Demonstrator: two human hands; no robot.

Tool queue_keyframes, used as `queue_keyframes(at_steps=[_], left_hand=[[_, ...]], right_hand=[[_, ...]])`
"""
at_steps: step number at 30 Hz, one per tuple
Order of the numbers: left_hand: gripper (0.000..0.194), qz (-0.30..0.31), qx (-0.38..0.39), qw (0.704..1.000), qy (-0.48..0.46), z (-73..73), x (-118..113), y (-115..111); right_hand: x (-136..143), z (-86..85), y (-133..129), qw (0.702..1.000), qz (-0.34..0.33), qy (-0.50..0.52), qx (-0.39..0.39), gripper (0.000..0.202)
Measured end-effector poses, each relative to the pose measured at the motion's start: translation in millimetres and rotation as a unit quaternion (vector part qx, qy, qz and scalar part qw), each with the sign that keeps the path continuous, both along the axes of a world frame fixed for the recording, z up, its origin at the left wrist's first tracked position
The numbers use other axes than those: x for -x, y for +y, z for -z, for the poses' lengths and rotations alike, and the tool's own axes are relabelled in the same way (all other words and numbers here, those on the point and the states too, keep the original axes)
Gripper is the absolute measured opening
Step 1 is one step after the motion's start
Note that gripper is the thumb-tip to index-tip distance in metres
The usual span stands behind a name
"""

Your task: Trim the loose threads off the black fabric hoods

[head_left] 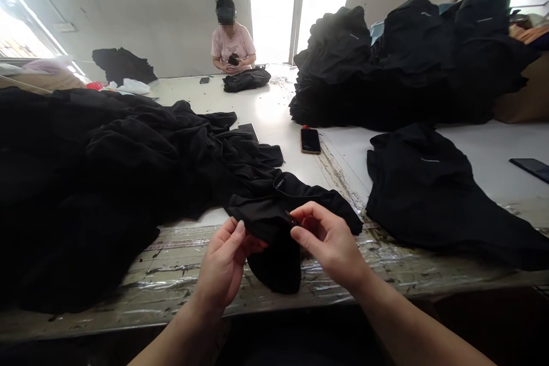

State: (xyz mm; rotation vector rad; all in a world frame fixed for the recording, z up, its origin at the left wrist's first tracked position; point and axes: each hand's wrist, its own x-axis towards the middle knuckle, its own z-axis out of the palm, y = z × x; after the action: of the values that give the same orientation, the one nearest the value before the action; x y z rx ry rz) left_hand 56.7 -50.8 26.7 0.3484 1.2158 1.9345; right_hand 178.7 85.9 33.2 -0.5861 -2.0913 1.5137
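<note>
A black garment (261, 214) is raised in front of me at the table's near edge, with part of it hanging down between my hands. My left hand (225, 257) pinches its left edge between thumb and fingers. At the garment's right side, my right hand (332, 243) is closed, thumb and forefinger together. Something small and dark shows at those fingertips; whether it is a tool or a fold of cloth I cannot make out. A light label (279, 183) lies on the black cloth just beyond my hands.
A heap of black garments (107, 166) covers the left side. One black garment (422, 183) lies flat at right, before tall stacks (398, 80). Phones lie on the table (274, 108), one phone (310, 141) near the middle. Across it, a person (233, 48) handles dark cloth.
</note>
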Motion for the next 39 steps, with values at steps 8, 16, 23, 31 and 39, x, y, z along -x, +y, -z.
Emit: queue_keyframes(at_steps=[8, 16, 23, 31, 39], left_hand=[[0.024, -0.012, -0.006, 0.999, 0.031, 15.4, -8.2, -4.0], [0.022, -0.047, 0.031, 0.998, -0.006, 10.9, 0.7, -5.8], [0.020, -0.025, 0.026, 0.999, 0.022, 15.7, -8.0, -7.6], [0.018, -0.015, 0.023, 0.999, 0.040, 20.5, -11.5, -10.0], [0.016, -0.005, 0.037, 0.997, 0.063, 25.6, -13.0, -9.9]], right_hand=[[27.7, 1.9, -24.4, 0.997, -0.048, -0.032, -0.055, 0.013], [18.2, 0.8, -15.0, 0.996, -0.040, -0.060, -0.051, 0.023], [12.8, -0.4, -21.0, 0.995, -0.056, -0.052, -0.067, 0.008], [14.4, 2.3, -21.9, 0.996, -0.069, -0.043, -0.032, 0.007], [13.5, 2.2, -21.3, 0.997, -0.053, -0.050, -0.017, 0.003]])
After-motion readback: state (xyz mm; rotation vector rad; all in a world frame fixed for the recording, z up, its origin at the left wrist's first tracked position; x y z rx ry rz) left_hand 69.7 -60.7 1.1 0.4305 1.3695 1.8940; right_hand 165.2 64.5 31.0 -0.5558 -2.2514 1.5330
